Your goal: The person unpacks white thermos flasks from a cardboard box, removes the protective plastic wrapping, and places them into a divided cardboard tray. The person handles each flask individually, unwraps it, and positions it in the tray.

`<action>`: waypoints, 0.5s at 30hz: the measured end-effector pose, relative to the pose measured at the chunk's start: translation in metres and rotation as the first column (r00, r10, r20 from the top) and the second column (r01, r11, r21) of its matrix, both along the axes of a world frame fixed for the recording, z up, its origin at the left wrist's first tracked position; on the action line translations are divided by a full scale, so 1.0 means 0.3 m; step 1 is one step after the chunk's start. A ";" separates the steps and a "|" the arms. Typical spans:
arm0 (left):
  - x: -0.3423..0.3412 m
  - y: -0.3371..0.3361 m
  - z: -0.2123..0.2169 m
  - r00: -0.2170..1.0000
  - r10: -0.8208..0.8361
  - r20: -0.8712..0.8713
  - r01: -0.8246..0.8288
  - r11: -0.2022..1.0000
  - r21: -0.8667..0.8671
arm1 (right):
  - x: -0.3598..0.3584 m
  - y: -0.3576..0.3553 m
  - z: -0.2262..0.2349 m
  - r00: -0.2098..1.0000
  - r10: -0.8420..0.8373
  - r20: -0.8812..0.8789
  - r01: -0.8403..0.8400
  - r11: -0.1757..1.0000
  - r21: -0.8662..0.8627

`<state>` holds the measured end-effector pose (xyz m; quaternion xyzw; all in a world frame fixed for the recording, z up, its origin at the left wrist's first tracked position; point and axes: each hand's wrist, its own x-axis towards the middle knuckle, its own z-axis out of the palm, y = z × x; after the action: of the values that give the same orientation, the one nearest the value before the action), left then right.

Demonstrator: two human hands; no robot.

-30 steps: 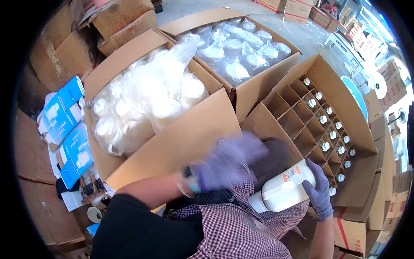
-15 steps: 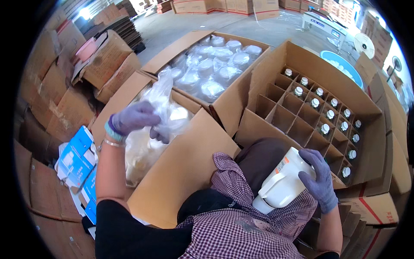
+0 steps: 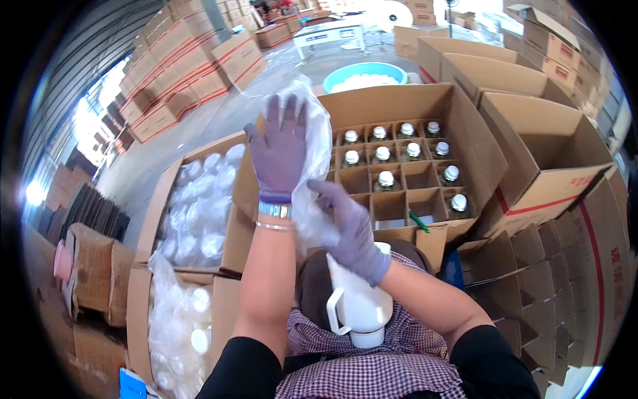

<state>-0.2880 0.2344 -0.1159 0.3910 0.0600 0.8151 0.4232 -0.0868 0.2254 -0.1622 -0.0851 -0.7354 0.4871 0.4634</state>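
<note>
My left hand [image 3: 279, 149], in a purple-grey glove, is raised with its fingers spread. A clear plastic bag [image 3: 321, 136] hangs beside and partly behind it. My gloved right hand [image 3: 352, 233] pinches the near edge of that bag, close to my left wrist; the exact grip is partly hidden. On my lap lies a white handled jug [image 3: 369, 312], capped end toward me, apart from the left hand. The right wrist crosses above the jug and covers part of it.
Ahead stands a divided carton [image 3: 392, 106] with white-capped bottles [image 3: 385, 179] and a green stick-like item [image 3: 420, 223]. At left are a carton of plastic-wrapped items [image 3: 199, 199] and bagged white containers [image 3: 199, 302]. Open cartons [image 3: 531, 133] stand right; a blue tub [image 3: 365, 70] sits beyond.
My view has turned right. My right hand has let go of the jug, now on my lap, and moved to the bag. My left hand has lifted out from the carton with the bag and spread its fingers.
</note>
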 end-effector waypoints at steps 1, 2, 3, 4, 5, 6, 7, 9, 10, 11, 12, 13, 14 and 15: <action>0.032 -0.012 -0.005 0.991 -0.131 0.005 0.131 0.981 -0.146 | -0.004 0.056 0.006 0.999 -0.022 0.025 0.025 0.989 -0.146; 0.088 -0.028 -0.030 0.986 0.120 -0.118 -0.147 0.953 -0.264 | -0.015 0.118 0.002 0.993 -0.118 -0.019 0.108 0.956 -0.273; 0.177 -0.062 -0.044 0.900 0.343 -0.268 -0.422 0.841 -0.339 | -0.028 0.175 -0.004 0.975 -0.216 -0.053 0.178 0.899 -0.400; 0.249 -0.091 -0.064 0.737 0.519 -0.433 -0.670 0.651 -0.358 | -0.028 0.213 0.002 0.978 -0.178 -0.112 0.106 0.878 -0.466; 0.316 -0.102 -0.102 0.691 0.542 -0.478 -0.707 0.645 -0.291 | -0.035 0.233 -0.004 0.978 -0.177 -0.108 0.112 0.890 -0.441; 0.386 -0.111 -0.148 0.643 0.567 -0.515 -0.741 0.632 -0.228 | -0.046 0.247 -0.025 0.981 -0.171 -0.096 0.116 0.901 -0.419; 0.420 -0.116 -0.179 0.593 0.592 -0.545 -0.770 0.615 -0.170 | -0.053 0.250 -0.038 0.984 -0.163 -0.078 0.119 0.910 -0.397; 0.410 -0.140 -0.177 0.684 0.261 -0.681 -0.684 0.555 -0.474 | -0.053 0.260 -0.061 0.996 -0.056 -0.075 0.019 0.904 -0.427; 0.380 -0.142 -0.183 0.839 0.199 -0.507 -0.501 0.646 -0.575 | -0.060 0.265 -0.078 0.993 -0.002 -0.120 -0.049 0.904 -0.425; 0.300 -0.148 -0.247 0.886 0.196 -0.420 -0.431 0.680 -0.593 | -0.063 0.274 -0.098 0.985 0.050 -0.164 -0.116 0.900 -0.421; 0.183 -0.163 -0.345 0.923 0.193 -0.334 -0.366 0.712 -0.600 | -0.055 0.290 -0.121 0.993 0.057 -0.100 -0.095 0.896 -0.433; 0.118 -0.173 -0.409 0.955 0.176 -0.239 -0.288 0.745 -0.602 | -0.038 0.301 -0.137 0.999 -0.038 -0.020 0.027 0.922 -0.387; 0.141 -0.183 -0.362 0.920 0.300 -0.253 -0.392 0.694 -0.603 | 0.004 0.330 -0.140 0.991 -0.067 0.116 0.102 0.940 -0.327; 0.125 -0.188 -0.377 0.865 0.438 -0.246 -0.484 0.593 -0.643 | 0.031 0.335 -0.126 0.967 -0.088 0.239 0.150 0.955 -0.257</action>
<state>-0.2505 0.1780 -0.2289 0.2021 0.4688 0.8022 0.3097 -0.0775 0.3259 -0.2001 -0.2472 -0.7026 0.5418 0.3895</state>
